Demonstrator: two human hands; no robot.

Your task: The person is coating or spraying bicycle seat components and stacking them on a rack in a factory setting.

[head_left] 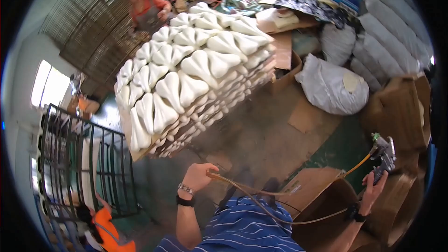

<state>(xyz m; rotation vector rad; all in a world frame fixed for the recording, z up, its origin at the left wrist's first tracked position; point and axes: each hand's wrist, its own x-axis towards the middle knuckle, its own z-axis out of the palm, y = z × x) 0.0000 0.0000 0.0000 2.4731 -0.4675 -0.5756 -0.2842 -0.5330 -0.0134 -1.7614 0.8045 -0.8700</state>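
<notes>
My left hand [198,177] is closed around a yellowish air hose [270,212], which loops in front of my blue striped shirt. To the right, my right hand [373,186] is wrapped round the grip of a spray gun [385,154], held up and away from my body. A yellow length of hose runs to the gun's top end, where a small green part shows. Ahead of both hands, apart from them, stands a tall layered stack of smooth white bulb-shaped pieces [200,65], lying in rows on boards.
A dark metal rack [88,168] stands at left, with a person in an orange top [109,233] beside it. Another person [144,7] works behind the stack. White sacks [333,88] and cardboard boxes [396,107] line the right. An open carton [322,205] is near my legs.
</notes>
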